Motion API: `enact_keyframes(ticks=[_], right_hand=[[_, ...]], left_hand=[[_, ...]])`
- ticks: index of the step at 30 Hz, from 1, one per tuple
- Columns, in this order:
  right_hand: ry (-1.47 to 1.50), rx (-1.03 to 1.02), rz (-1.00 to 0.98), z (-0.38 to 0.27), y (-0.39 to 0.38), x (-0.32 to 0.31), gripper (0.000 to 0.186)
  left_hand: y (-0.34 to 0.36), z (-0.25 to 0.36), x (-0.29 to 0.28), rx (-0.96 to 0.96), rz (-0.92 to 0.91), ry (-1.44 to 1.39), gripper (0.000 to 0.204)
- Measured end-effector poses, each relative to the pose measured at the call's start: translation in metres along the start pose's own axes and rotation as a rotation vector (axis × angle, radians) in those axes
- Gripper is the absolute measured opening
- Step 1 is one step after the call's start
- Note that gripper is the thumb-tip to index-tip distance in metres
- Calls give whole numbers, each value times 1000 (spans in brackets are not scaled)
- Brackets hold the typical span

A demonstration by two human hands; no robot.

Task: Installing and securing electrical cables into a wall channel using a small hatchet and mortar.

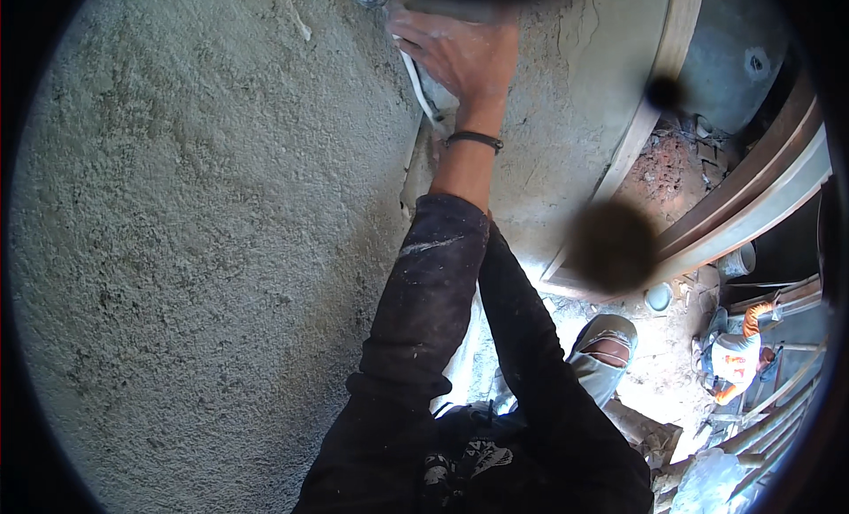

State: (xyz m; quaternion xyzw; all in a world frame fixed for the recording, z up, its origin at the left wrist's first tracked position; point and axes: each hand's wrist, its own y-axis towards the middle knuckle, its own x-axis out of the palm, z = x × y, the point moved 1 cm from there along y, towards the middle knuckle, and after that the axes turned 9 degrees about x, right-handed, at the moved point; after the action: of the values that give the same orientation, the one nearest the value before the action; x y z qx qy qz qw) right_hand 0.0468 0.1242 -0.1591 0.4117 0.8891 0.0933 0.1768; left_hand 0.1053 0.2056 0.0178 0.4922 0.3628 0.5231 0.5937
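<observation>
My left hand (460,54) is raised to the corner of the wall at the top of the view. Its fingers are curled, and a dark blurred shape across the top hides what they hold, if anything. Just below the fingers, a thin white conduit or cable (414,83) runs down along the corner. My right arm (522,311) reaches up behind the left forearm. Only a sliver of my right hand (436,147) shows beside the left wrist, near the conduit's lower end; its fingers are hidden. Rough grey plaster (203,249) covers the wall on the left.
A smoother plastered face (566,98) lies right of the corner, bordered by a pale wooden frame (632,138). Far below are a round bucket (658,296), rubble, and another person (734,355) in orange and white near wooden poles (778,426). Dark round blurs cover parts of the view.
</observation>
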Motion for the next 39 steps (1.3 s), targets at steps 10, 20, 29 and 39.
enact_keyframes(ticks=[10, 20, 29, 39], right_hand=[[-52, 83, 121, 44, 11, -14, 29], [194, 61, 76, 44, -8, -42, 34], [38, 671, -20, 126, -139, -113, 46], [-234, 1112, 204, 387, -388, -86, 39]], left_hand=[[15, 28, -98, -361, -790, -610, 134], [29, 22, -101, -380, -756, -626, 130], [14, 34, -103, -443, -788, -665, 134], [-28, 53, -67, -190, -259, -469, 125]])
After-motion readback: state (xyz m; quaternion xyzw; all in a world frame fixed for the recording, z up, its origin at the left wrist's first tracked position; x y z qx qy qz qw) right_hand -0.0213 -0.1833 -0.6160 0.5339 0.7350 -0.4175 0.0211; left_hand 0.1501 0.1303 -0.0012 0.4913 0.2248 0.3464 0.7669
